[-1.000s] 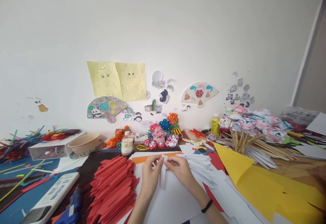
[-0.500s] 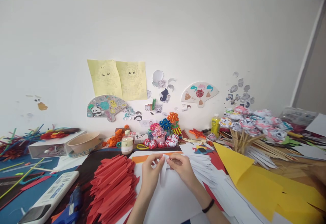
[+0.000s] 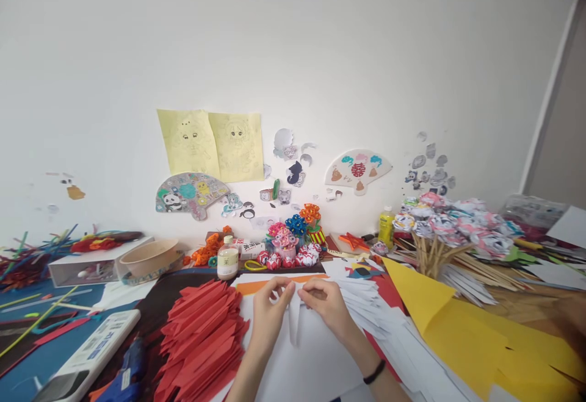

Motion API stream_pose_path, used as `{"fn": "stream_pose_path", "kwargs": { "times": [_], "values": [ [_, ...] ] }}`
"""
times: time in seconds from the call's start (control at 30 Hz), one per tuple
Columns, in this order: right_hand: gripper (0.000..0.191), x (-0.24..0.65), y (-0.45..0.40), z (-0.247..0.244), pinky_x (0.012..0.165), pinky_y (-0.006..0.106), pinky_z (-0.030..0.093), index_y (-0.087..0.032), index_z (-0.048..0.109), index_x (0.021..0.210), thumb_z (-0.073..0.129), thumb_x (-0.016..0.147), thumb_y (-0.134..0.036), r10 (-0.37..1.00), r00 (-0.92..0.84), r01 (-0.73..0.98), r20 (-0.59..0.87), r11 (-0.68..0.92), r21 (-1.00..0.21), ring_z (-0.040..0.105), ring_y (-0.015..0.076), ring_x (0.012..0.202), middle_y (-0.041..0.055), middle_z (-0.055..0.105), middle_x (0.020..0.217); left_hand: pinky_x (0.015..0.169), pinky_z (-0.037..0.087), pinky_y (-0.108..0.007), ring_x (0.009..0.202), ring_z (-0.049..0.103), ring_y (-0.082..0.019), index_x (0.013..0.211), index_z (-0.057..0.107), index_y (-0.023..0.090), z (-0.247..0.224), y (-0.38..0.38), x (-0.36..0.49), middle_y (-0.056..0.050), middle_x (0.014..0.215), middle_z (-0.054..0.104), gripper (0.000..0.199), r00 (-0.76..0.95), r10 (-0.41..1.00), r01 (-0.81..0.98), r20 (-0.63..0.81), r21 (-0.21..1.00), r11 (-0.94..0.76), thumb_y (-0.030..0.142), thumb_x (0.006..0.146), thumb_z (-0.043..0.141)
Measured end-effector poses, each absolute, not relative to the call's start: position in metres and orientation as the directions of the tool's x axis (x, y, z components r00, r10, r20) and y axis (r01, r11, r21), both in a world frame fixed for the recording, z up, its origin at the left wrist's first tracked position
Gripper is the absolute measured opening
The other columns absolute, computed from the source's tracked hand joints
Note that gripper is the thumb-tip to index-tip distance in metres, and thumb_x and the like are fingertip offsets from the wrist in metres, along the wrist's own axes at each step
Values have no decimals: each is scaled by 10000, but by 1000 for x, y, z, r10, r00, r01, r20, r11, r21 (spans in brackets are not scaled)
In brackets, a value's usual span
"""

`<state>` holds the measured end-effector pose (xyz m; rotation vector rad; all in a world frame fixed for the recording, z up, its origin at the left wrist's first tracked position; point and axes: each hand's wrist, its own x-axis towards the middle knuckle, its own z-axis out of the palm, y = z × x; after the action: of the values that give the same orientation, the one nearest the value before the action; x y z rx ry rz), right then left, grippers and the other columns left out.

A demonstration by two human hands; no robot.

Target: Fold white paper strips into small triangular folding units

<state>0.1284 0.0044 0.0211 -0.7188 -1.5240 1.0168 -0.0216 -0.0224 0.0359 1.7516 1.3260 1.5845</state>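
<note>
Between my two hands hangs a narrow white paper strip (image 3: 293, 323), its top end pinched by fingers of both. My left hand (image 3: 272, 304) closes thumb and forefinger on the strip's upper left side. From the right, the fingertips of my right hand (image 3: 324, 301) press on the same end; that wrist wears a black band. How the end is folded is hidden by the fingers. Below lies a large white sheet (image 3: 311, 359). A heap of folded red paper strips (image 3: 204, 335) is left of my hands, and a pile of white paper strips (image 3: 361, 307) is to their right.
Yellow paper (image 3: 485, 335) spreads at the right, below paper flowers on sticks (image 3: 458, 225). A glue gun (image 3: 126, 371) and a white box (image 3: 86, 347) lie at the left. A small bottle (image 3: 227, 258) stands behind the red heap, with pipe-cleaner flowers (image 3: 293, 231) farther back.
The strip's lower part has turned to hang straighter and shows more of its flat face. The fingers of my right hand have shifted slightly. Both hands keep their pinch.
</note>
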Motion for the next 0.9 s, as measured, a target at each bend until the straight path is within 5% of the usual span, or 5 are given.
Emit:
{"fn": "stream_pose_path", "kwargs": {
  "times": [0.47,0.9],
  "values": [
    [186,130,-1,24,544,234,404,-152,602,650,670,755,-289,853,-245,-77,460,456,-887,508,122,575,-12,542,622,611,388,-223,640,505,-137,724,582,152,30,-20,-22,6,656,567,255,-66,857,251,511,840,-481,371,845,537],
    [215,132,0,26,515,223,372,-152,584,626,676,737,-312,879,-220,-142,422,399,-906,466,109,541,-27,515,578,603,367,-220,636,475,-136,722,527,169,31,-25,-17,13,663,528,266,69,812,355,580,746,-564,361,892,456]
  ]
}}
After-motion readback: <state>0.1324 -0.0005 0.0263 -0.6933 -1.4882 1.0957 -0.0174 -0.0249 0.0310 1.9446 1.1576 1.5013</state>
